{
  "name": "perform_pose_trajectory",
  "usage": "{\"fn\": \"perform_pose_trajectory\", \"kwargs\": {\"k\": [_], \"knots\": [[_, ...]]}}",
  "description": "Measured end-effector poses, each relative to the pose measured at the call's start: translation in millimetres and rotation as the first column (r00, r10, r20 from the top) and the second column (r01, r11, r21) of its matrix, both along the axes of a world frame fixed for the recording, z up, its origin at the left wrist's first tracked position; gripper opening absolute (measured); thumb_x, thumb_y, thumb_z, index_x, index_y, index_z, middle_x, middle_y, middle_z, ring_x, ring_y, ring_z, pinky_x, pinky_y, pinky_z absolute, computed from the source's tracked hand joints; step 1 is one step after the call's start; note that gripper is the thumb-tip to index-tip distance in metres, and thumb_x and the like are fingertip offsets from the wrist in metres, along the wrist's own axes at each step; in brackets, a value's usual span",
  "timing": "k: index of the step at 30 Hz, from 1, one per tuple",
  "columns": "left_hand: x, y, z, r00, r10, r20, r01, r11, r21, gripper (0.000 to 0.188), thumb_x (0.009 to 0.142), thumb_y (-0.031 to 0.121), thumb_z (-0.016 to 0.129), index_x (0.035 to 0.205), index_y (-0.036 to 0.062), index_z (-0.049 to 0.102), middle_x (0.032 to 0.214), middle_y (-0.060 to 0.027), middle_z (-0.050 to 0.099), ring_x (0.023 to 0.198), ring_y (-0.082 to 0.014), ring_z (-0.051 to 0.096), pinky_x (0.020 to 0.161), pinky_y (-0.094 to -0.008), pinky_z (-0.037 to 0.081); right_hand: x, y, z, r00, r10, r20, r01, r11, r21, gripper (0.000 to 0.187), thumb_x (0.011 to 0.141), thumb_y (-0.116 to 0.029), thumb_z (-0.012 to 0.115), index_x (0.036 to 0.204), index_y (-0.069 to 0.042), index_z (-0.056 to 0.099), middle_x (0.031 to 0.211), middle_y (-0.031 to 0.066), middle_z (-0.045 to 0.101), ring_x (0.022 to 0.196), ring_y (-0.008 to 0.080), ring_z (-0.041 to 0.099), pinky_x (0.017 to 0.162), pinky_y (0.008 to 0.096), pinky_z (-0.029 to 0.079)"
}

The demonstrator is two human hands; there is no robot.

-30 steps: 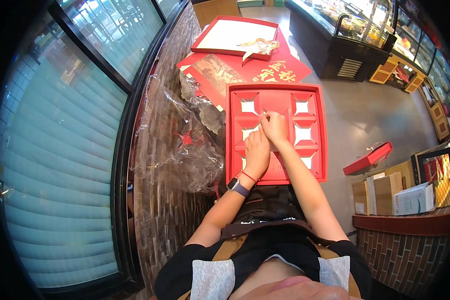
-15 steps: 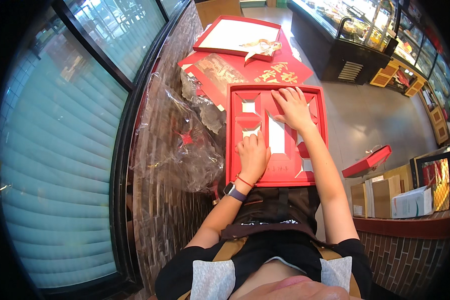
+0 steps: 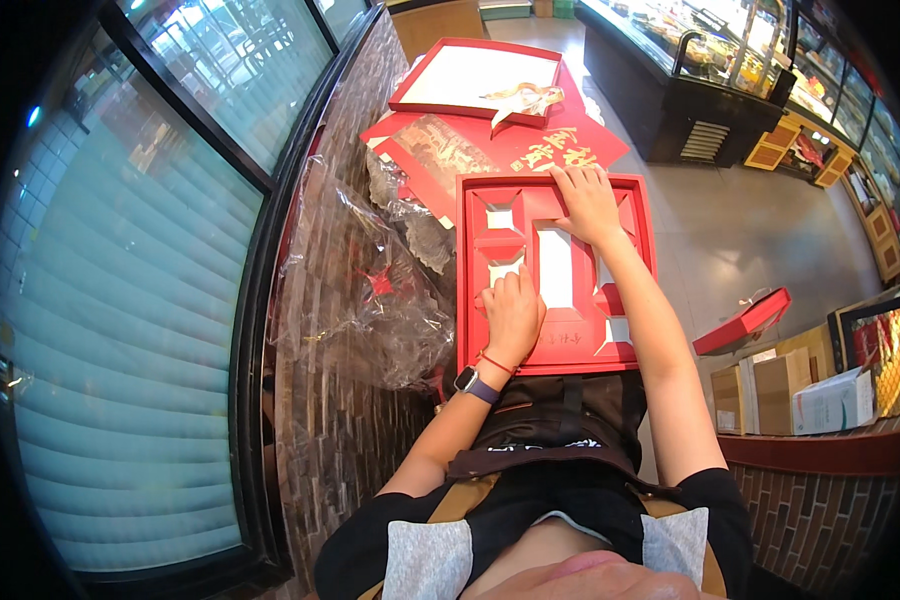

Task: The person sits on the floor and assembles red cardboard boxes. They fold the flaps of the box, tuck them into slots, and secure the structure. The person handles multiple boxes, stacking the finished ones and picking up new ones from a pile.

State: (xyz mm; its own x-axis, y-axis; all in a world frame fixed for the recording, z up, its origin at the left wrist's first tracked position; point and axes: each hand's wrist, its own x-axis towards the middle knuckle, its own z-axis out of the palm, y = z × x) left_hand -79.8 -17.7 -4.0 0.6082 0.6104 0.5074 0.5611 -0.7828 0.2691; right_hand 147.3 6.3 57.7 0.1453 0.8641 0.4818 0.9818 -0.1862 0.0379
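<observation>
A shallow red gift box (image 3: 462, 240) lies on the counter just in front of me. Set inside it is a red insert (image 3: 575, 325) with several square recesses and a long central opening showing white beneath. My right hand (image 3: 588, 207) rests across the insert's far side, its fingertips at the box's far rim and its thumb apart by the central opening. Lower on the left, my left hand (image 3: 516, 316) presses on the insert with bent, slightly parted fingers at a square recess. Neither hand visibly holds anything.
Beyond the box lie a red printed sheet (image 3: 440, 150) and a red lid-like tray (image 3: 480, 75) with gold ribbon (image 3: 525, 100). Crumpled clear plastic (image 3: 370, 310) covers the counter at left, beside a window (image 3: 140, 330). Cartons (image 3: 835, 402) and another red box (image 3: 745, 322) stand right.
The hands keep almost the same places on the insert. My right fingers have drawn closer together and shifted slightly toward the far rim; the whole view has shifted a little.
</observation>
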Motion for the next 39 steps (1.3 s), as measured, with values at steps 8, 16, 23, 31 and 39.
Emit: {"fn": "perform_pose_trajectory", "kwargs": {"k": [8, 16, 23, 31, 39], "knots": [[-23, -9, 29, 0.904, -0.425, 0.057, 0.426, 0.905, -0.013, 0.031, 0.083, 0.021, 0.070, 0.109, 0.0059, 0.065, 0.104, -0.0069, 0.060, 0.106, -0.0251, 0.054, 0.089, -0.0407, 0.038, -13, -13, -15, 0.999, 0.020, -0.028, -0.017, 0.991, 0.133, 0.098, 0.063, -0.039, 0.088, 0.144, -0.012, 0.041, 0.130, 0.0088, 0.048, 0.127, 0.0282, 0.043, 0.114, 0.0488, 0.029], [-30, -32, 17, 0.868, -0.496, 0.010, 0.495, 0.864, -0.090, 0.056, 0.073, 0.046, 0.077, 0.109, 0.0056, 0.064, 0.106, -0.0072, 0.059, 0.109, -0.0276, 0.050, 0.092, -0.0430, 0.035, -15, -20, -20, 0.998, 0.035, -0.047, -0.027, 0.986, 0.162, 0.092, 0.065, -0.037, 0.087, 0.141, -0.013, 0.042, 0.130, 0.0084, 0.048, 0.127, 0.0284, 0.043, 0.113, 0.0478, 0.028], [-32, -30, 0, 0.806, -0.579, -0.122, 0.551, 0.809, -0.204, 0.055, 0.072, 0.048, 0.079, 0.103, 0.0051, 0.064, 0.103, -0.0078, 0.058, 0.102, -0.0288, 0.050, 0.089, -0.0434, 0.035, -19, -27, -22, 0.997, 0.040, -0.072, -0.028, 0.985, 0.168, 0.090, 0.064, -0.038, 0.087, 0.139, -0.013, 0.043, 0.131, 0.0080, 0.047, 0.126, 0.0275, 0.043, 0.111, 0.0466, 0.029], [-47, -24, 27, 0.854, -0.516, 0.060, 0.518, 0.838, -0.173, 0.048, 0.079, 0.038, 0.076, 0.112, 0.0047, 0.063, 0.118, -0.0104, 0.056, 0.116, -0.0280, 0.050, 0.097, -0.0464, 0.034, -26, -53, 3, 0.975, 0.061, -0.216, -0.043, 0.995, 0.084, 0.101, 0.069, -0.037, 0.084, 0.153, -0.015, 0.031, 0.150, 0.0107, 0.038, 0.142, 0.0318, 0.031, 0.120, 0.0528, 0.018], [-97, 48, -31, 0.931, 0.072, 0.358, 0.115, 0.873, -0.474, 0.056, 0.091, 0.026, 0.068, 0.136, -0.0023, 0.050, 0.128, -0.0195, 0.053, 0.119, -0.0359, 0.051, 0.104, -0.0439, 0.039, -27, -162, -46, 0.476, -0.313, -0.822, 0.441, 0.894, -0.084, 0.069, 0.094, -0.034, 0.062, 0.152, -0.010, 0.032, 0.146, 0.0236, 0.045, 0.135, 0.0397, 0.044, 0.110, 0.0470, 0.037]]}}
